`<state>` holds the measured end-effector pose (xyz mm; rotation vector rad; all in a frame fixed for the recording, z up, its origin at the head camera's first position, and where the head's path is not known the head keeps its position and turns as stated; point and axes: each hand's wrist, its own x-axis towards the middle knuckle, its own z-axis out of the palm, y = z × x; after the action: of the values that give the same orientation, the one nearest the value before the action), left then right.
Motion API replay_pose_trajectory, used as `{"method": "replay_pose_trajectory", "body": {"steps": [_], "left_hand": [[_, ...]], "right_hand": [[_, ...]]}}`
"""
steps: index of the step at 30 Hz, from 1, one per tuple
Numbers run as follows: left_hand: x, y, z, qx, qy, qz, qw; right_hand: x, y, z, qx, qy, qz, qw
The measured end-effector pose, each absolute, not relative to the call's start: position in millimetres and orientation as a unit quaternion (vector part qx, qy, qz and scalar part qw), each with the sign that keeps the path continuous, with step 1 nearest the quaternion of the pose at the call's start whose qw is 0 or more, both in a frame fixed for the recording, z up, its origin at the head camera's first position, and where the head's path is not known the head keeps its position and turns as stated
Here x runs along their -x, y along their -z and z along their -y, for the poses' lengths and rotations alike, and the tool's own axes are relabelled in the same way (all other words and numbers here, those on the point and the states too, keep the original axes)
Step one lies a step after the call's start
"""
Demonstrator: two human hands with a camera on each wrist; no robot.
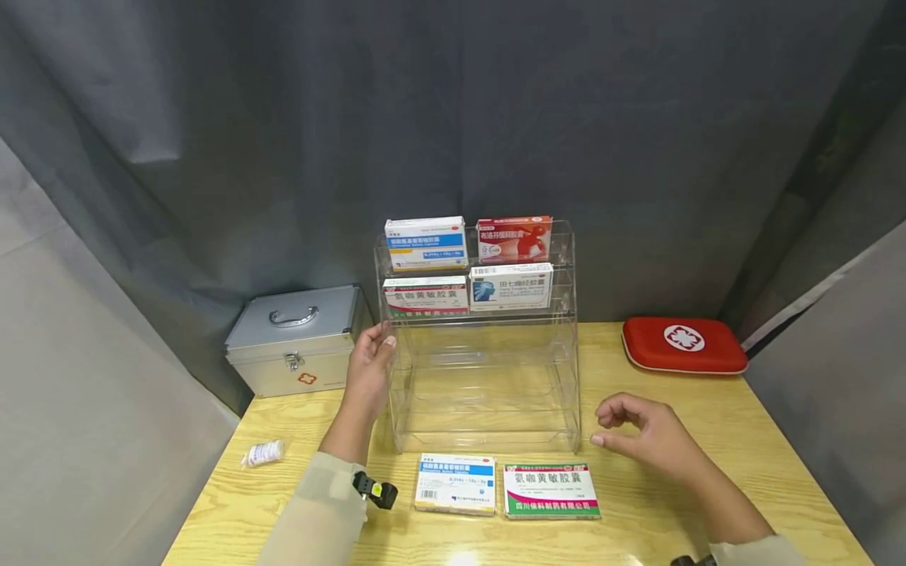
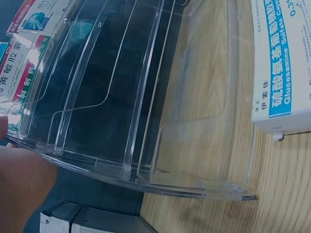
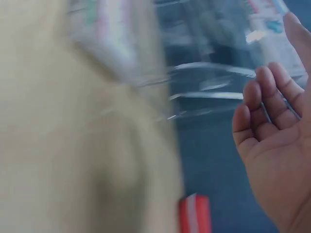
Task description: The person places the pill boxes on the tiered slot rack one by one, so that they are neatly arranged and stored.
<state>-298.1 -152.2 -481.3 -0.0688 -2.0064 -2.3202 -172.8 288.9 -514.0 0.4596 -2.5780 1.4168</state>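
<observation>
Clear, glossy plastic formed the tiered display rack (image 1: 484, 442), which stood upright in the middle of the pale, wood-grained table (image 1: 233, 519). The left hand (image 1: 370, 362) gripped the rack's left side edge, its thumb lying against the thin wall. The right hand (image 1: 640, 432) hung near the rack's right side without touching it, holding nothing, its fingers loosely curved and the thumb apart from them. The two hands were well apart.

Four flat cardboard cartons leaned in the rack's upper tiers: on top, a blue-and-white glucosamine capsule carton (image 1: 426, 245) at left and a red-orange ibuprofen carton (image 1: 515, 240) at right; below, a green-and-magenta banded carton (image 1: 426, 297) beside a white carton with a blue head picture (image 1: 511, 288). On the table, just on the near side of the rack, a second glucosamine carton (image 1: 456, 483) lay flat to the left of a second banded carton (image 1: 552, 491).

At far left sat a boxy, metallic first-aid case (image 1: 293, 338), with a small white bottle (image 1: 265, 453) on its side nearer by. A rounded red pouch (image 1: 684, 346) lay at far right, before dark, softly creased cloth (image 1: 495, 118).
</observation>
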Motion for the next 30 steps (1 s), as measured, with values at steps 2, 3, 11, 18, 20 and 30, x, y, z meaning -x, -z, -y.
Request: {"method": "replay_pose_trajectory", "body": {"steps": [2,3,11,18,20,30], "left_hand": [[298.1,481.5,152.3,0.019,0.758,0.651,0.038],[298.1,481.4,152.4,0.018,0.759,0.650,0.039],[296.2,480.6,153.5,0.021,0.758,0.651,0.036],[296.8,480.3,151.5,0.020,0.756,0.654,0.032],[296.9,480.7,151.6,0.020,0.755,0.654,0.033],[297.5,482.2,152.7,0.022,0.751,0.659,0.030]], "right_hand": [[164.3,529.9,-293.4,-0.145,-0.472,0.868,0.057],[160.8,537.0,-295.1,-0.141,-0.470,0.870,0.041],[148.3,575.8,-301.4,-0.144,-0.477,0.865,-0.055],[147.5,583.0,-301.5,-0.171,-0.459,0.869,-0.069],[148.2,584.2,-299.3,-0.185,-0.445,0.873,-0.070],[150.2,582.9,-286.8,-0.197,-0.338,0.919,-0.053]]}}
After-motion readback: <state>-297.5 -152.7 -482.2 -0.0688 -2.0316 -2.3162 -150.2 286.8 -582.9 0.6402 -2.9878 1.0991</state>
